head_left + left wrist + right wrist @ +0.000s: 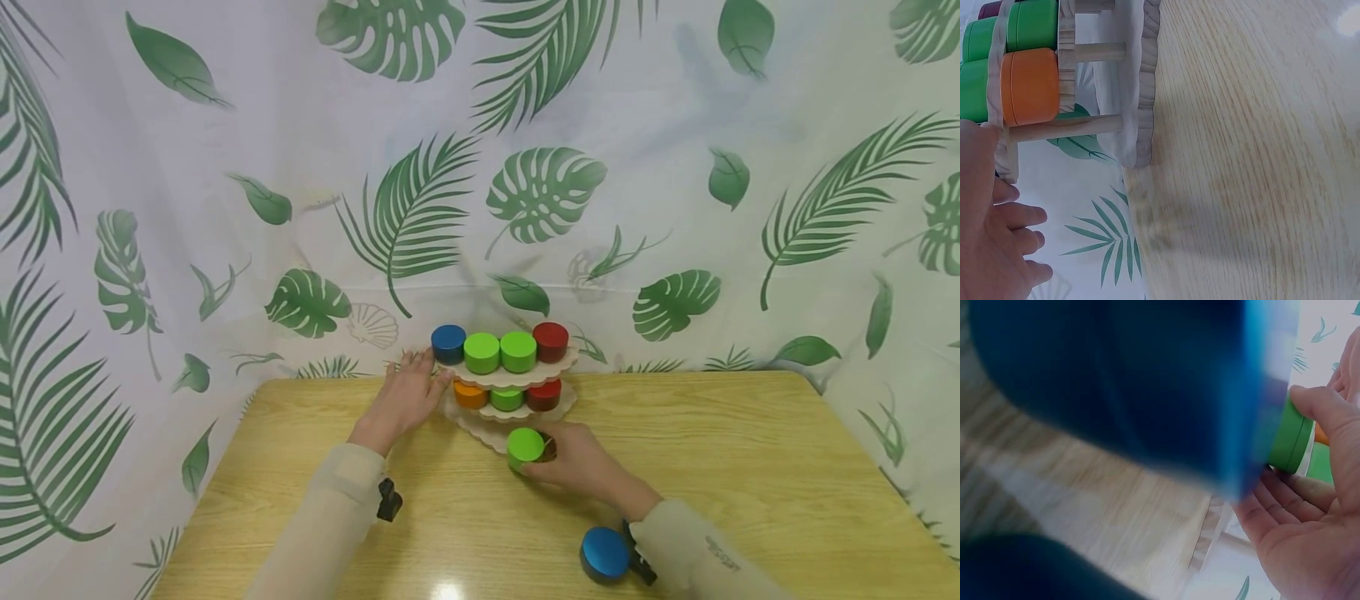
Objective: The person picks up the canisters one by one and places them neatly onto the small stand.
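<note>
A tiered wooden stand [491, 433] with scalloped edges stands at the back of the table. Its top tier bears a blue tin [448, 344], two green tins [482, 353] and a dark red tin [551, 342]. Below sit an orange tin [471, 395], a green one and a dark red one. My left hand [408, 396] pinches the top tier's left edge, its thumb at the rim in the left wrist view. In front of the bottom tier, my right hand [581, 462] grips another green tin [526, 448] between thumb and fingers.
Another blue tin [605, 554] stands on the wooden table [750, 467] beside my right wrist. Large and blurred, a blue shape [1116, 381] covers much of the right wrist view. A white cloth with green leaf prints [465, 117] hangs behind the stand.
</note>
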`<state>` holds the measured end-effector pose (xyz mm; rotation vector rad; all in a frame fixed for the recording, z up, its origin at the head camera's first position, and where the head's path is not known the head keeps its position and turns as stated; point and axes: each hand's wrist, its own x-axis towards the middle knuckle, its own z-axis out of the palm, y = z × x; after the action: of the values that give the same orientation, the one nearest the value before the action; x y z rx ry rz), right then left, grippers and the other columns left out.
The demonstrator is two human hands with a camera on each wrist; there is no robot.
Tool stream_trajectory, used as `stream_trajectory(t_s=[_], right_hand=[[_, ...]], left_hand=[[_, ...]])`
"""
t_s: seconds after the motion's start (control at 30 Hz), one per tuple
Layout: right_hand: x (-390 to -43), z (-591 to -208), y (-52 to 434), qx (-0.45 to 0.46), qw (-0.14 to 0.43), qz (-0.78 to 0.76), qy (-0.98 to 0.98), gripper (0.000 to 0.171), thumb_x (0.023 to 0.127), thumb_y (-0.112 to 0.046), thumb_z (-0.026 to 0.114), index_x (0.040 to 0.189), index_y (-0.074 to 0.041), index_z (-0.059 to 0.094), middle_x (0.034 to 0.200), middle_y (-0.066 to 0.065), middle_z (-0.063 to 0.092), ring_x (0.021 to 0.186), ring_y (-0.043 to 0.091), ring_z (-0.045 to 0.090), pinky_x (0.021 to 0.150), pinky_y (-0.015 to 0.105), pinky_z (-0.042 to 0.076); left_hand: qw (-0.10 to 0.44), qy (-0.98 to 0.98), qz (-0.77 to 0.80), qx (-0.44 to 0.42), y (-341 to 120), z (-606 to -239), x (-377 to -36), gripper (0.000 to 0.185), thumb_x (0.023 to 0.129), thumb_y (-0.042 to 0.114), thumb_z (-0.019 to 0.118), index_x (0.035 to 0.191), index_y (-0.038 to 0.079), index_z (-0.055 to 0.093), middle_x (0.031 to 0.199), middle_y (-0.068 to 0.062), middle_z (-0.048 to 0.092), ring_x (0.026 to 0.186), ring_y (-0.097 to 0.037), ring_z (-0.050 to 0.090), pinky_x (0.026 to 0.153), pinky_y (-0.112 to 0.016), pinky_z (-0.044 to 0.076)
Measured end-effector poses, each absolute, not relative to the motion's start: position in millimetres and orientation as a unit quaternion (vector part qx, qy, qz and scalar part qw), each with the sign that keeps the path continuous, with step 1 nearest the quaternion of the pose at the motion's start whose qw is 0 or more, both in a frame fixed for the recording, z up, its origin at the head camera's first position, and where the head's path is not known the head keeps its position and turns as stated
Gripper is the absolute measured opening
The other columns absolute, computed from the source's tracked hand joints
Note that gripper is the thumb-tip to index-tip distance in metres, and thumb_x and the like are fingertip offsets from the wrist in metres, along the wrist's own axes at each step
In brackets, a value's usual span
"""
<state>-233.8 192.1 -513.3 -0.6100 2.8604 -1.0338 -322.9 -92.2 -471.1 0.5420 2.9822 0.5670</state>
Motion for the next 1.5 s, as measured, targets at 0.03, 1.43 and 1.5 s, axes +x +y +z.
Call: stream_trajectory(t_s=[0.03, 1.43, 1.5], right_hand=[[-235, -514, 190, -0.197, 0.016, -0.332, 0.922, 0.049, 0.085, -0.024, 0.088, 0.128, -0.008, 0.071, 0.104, -0.001, 0.072, 0.087, 0.014, 0.062, 0.074, 0.021, 0.052], [-252, -514, 164, -0.151, 0.007, -0.301, 0.942, 0.006, 0.095, -0.020, 0.079, 0.093, -0.014, 0.080, 0.070, -0.011, 0.065, 0.071, 0.008, 0.054, 0.065, 0.023, 0.047], [-252, -514, 164, -0.158, 0.006, -0.299, 0.941, 0.007, 0.095, -0.021, 0.079, 0.094, -0.014, 0.080, 0.067, -0.010, 0.062, 0.069, 0.008, 0.052, 0.064, 0.023, 0.045]], left_hand=[[0.029, 0.967, 0.184, 0.176, -92, -471, -323, 0.073, 0.115, 0.049, 0.029, 0.165, -0.003, 0.025, 0.169, -0.026, 0.031, 0.161, -0.047, 0.020, 0.129, -0.068, 0.018], [0.036, 0.963, 0.204, 0.172, -93, -469, -322, 0.073, 0.114, 0.050, 0.031, 0.165, -0.003, 0.026, 0.169, -0.026, 0.031, 0.160, -0.047, 0.022, 0.130, -0.065, 0.019], [0.036, 0.963, 0.205, 0.170, -93, -468, -322, 0.073, 0.114, 0.050, 0.031, 0.165, -0.003, 0.025, 0.169, -0.026, 0.031, 0.160, -0.047, 0.022, 0.130, -0.065, 0.019]])
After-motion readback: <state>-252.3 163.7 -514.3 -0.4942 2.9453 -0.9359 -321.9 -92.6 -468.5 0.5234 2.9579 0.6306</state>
